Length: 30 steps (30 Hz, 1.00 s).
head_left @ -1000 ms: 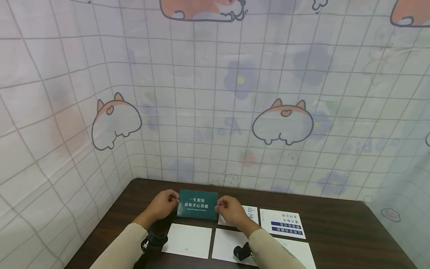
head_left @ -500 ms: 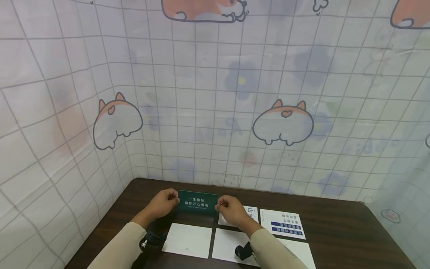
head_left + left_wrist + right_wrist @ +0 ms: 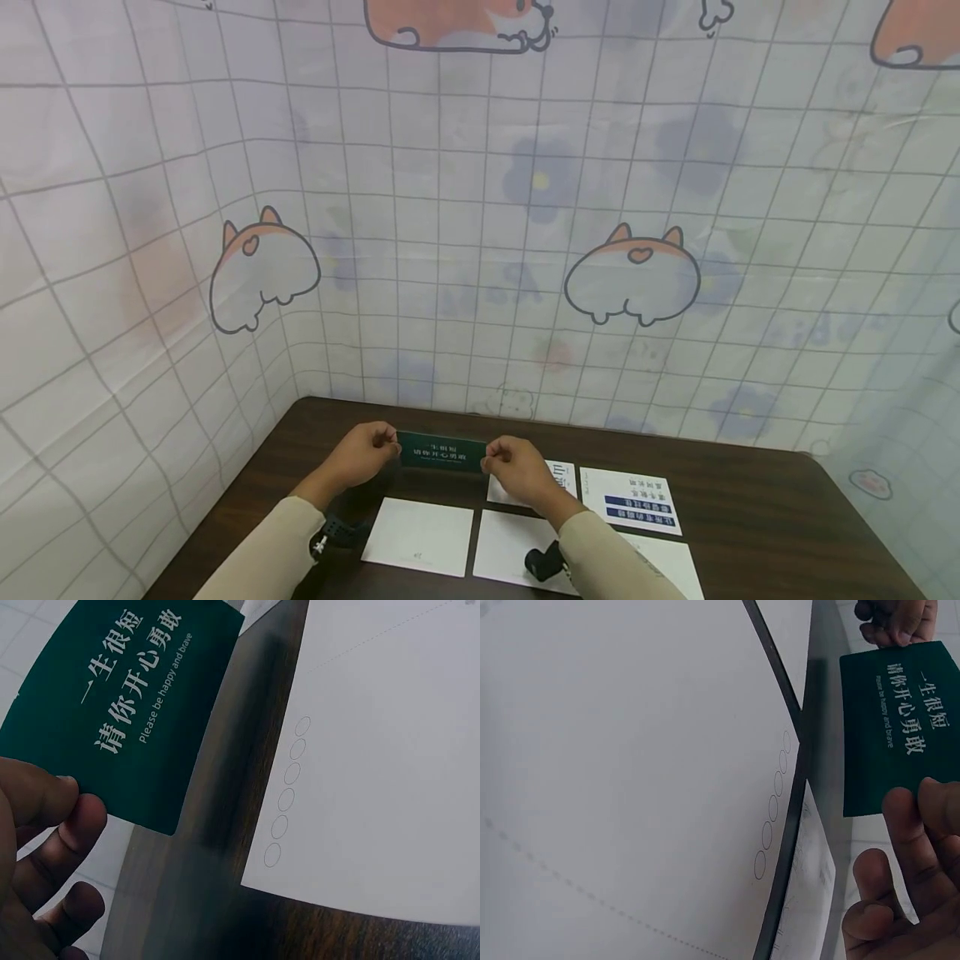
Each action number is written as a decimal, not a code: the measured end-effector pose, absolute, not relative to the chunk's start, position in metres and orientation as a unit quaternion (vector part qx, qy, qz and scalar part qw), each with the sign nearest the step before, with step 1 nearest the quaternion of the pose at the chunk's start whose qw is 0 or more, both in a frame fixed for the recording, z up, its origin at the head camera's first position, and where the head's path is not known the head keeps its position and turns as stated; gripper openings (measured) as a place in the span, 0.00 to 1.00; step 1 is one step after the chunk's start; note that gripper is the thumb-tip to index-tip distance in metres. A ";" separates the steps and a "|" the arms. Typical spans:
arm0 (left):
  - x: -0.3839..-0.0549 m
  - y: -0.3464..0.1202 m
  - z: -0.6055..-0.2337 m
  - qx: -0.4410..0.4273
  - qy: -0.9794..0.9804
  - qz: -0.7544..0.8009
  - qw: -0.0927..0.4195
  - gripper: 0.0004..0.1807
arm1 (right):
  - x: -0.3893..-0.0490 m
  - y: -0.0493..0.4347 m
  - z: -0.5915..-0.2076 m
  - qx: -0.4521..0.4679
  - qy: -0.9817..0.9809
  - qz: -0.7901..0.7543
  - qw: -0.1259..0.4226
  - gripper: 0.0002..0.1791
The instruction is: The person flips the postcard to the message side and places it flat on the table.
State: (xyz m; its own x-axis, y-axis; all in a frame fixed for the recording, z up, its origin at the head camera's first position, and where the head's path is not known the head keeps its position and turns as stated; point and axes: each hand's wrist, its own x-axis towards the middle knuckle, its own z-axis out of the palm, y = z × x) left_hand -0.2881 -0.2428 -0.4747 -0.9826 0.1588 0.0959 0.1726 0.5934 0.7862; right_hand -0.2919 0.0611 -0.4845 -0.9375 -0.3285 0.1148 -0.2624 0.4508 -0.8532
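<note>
The dark-brown wood-grain surface (image 3: 772, 517) is bearing white rectangular paper cards (image 3: 417, 532), whose outlined circles (image 3: 292, 773) only the wrist views are showing. Above its far-left part, the dark-green rectangular paper card (image 3: 441, 454) is tilting flatter than a second ago, the left hand (image 3: 363, 454) and right hand (image 3: 519, 472) holding opposite short ends, each grip pinching it between thumb and finger.
</note>
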 end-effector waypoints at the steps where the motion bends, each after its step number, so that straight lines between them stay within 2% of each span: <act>1: -0.288 -0.243 -0.475 -0.092 -0.893 -0.440 0.007 0.04 | -0.292 0.061 -0.485 -0.172 0.851 -0.494 0.033 0.03; 7: -0.287 -0.245 -0.476 -0.080 -0.895 -0.439 0.004 0.02 | -0.291 0.062 -0.486 -0.176 0.853 -0.492 0.020 0.03; 30: -0.288 -0.246 -0.479 -0.061 -0.892 -0.447 0.010 0.12 | -0.295 0.063 -0.491 -0.169 0.860 -0.481 0.013 0.05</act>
